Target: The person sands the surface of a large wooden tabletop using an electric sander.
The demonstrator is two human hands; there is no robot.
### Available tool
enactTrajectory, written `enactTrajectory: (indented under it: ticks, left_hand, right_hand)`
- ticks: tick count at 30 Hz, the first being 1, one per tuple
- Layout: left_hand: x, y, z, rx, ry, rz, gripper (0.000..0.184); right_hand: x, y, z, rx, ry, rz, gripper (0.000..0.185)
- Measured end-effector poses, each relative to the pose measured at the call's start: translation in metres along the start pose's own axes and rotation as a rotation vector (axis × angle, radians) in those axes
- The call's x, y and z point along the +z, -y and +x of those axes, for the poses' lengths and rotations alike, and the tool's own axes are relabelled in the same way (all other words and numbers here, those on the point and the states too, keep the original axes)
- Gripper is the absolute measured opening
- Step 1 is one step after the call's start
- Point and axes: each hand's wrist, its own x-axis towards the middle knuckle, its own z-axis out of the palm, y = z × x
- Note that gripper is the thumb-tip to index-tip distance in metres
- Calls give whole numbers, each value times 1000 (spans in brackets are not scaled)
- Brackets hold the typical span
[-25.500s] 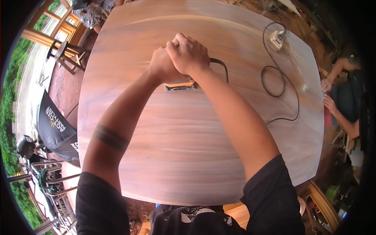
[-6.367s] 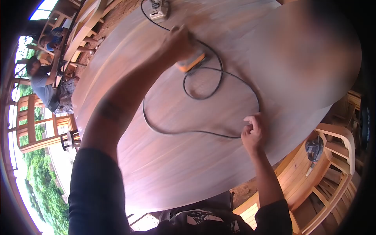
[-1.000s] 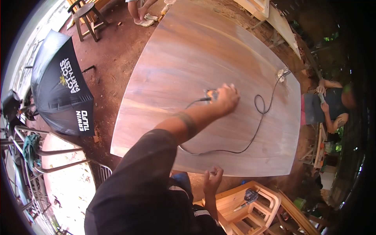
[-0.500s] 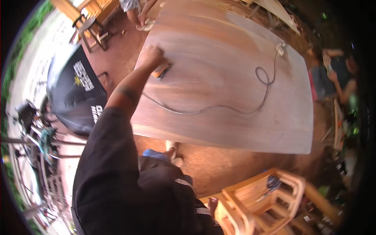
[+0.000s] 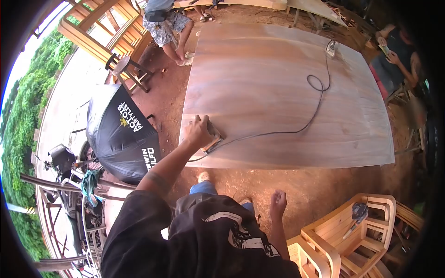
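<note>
My left hand is closed over an orange and black power sander, which rests on the wooden tabletop by its near left corner. A black cord runs from the sander across the wood, with one loop, to a pale socket box at the far right. Off the near edge of the tabletop, above the brown ground, hangs my right hand, its fingers curled in; whether anything is inside them is too small to tell.
A dark umbrella and a stool stand left of the tabletop. Wooden chair frames are at the lower right, with a dark tool on one. One person is at the far left corner, another at the right.
Compared with half a second ago, my left hand and the sander are nearer the tabletop's near left corner. My right hand shows more fully beyond my shirt. The view has shifted too.
</note>
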Motion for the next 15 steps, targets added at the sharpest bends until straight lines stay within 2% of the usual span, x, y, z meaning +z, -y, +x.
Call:
enactTrajectory:
  ticks: [1, 4, 5, 6, 7, 10, 13, 15]
  left_hand:
    - [3, 1, 5, 5, -39, -31, 52]
    - [0, 22, 49, -58, -19, -69, 57]
    - [-8, 28, 69, -143, 56, -10, 66]
    - [-12, 38, 89, -185, 23, 29, 75]
    - [-5, 54, 113, -154, -149, 97, 47]
    - [-33, 75, 187, -178, -75, 33, 51]
    - [-35, 93, 282, -70, -81, 54, 53]
    - [-27, 89, 353, 41, -84, 45, 53]
  right_hand:
    - [7, 16, 9, -40, -7, 45, 21]
    - [23, 63, 23, -160, -26, -179, 24]
    - [29, 72, 23, -215, -70, -233, 27]
    - [37, 79, 24, -269, -114, -289, 29]
    - [46, 82, 24, -317, -159, -345, 32]
    - [80, 75, 18, -268, -294, -470, 47]
    - [139, 90, 17, -43, -457, -484, 61]
    - [185, 114, 29, 31, -538, -441, 66]
